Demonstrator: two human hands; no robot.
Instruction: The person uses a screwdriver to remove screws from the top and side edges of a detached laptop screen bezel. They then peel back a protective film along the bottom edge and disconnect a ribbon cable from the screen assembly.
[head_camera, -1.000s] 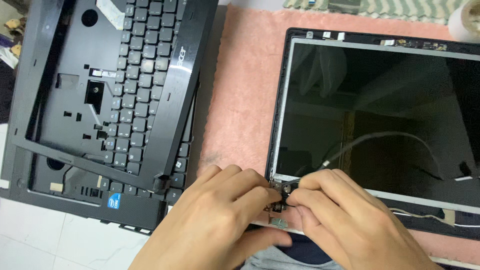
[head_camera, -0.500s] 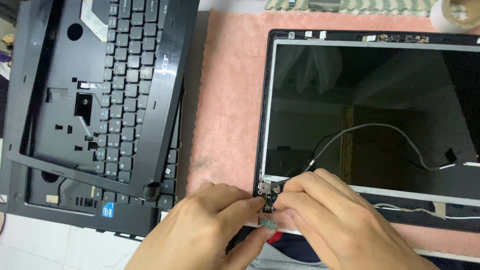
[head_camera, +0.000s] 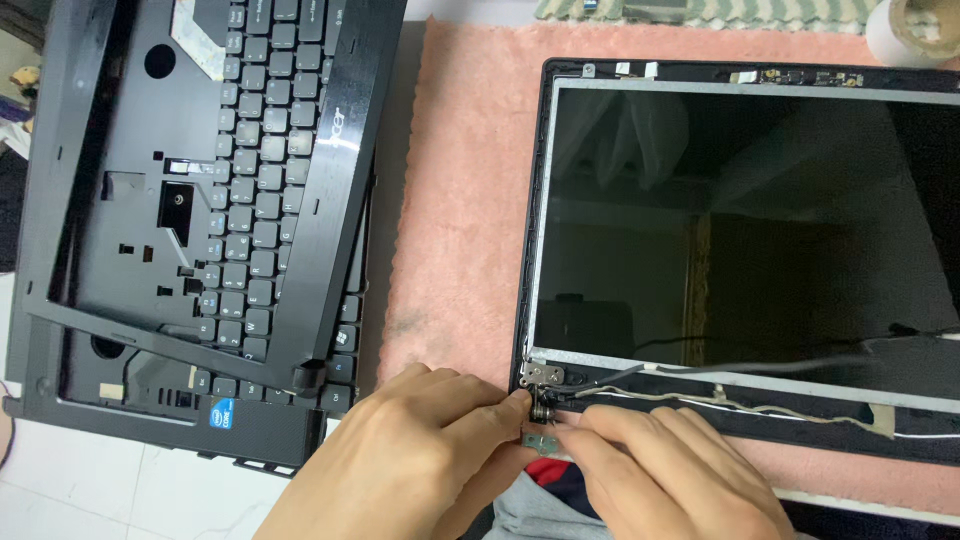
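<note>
Bare black laptop screen panel in its metal frame lies flat on the pink fuzzy cloth mat, which cushions the glass. Left of it, black laptop keyboard deck with a loose black plastic bezel frame laid across it, parked out of your way. Your left hand and right hand meet at the panel's near-left corner, fingertips pinched narrow on the small silver metal hinge, steadying it from both sides

Pink fuzzy mat on white tiled floor; soft indoor light
</note>
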